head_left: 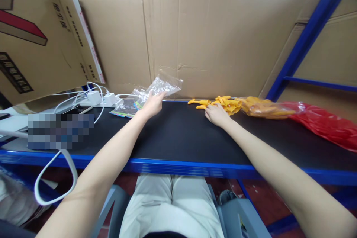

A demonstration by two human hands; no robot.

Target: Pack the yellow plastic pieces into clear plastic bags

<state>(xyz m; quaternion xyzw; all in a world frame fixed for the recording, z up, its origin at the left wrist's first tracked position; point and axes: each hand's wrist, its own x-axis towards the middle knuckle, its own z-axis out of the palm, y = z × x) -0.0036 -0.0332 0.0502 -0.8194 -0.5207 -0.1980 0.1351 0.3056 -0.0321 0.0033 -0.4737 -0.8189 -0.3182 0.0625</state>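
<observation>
My left hand [152, 105] grips a small clear plastic bag [164, 86] and holds it lifted above the black table top [178, 134], near the back. More clear bags [126, 105] lie flat under and to the left of it. My right hand [216, 113] rests on the table with its fingers curled at a loose heap of small yellow plastic pieces [223, 103]. What the fingers hold, if anything, is hidden. A clear bag full of the same yellow pieces [264, 107] lies just right of the heap.
A red plastic bag [326, 124] lies at the right. White chargers and cables [96, 98] sit at the back left, one cable hanging over the blue front edge [178, 165]. Cardboard sheets [212, 41] wall the back; blue shelf posts [309, 37] stand right.
</observation>
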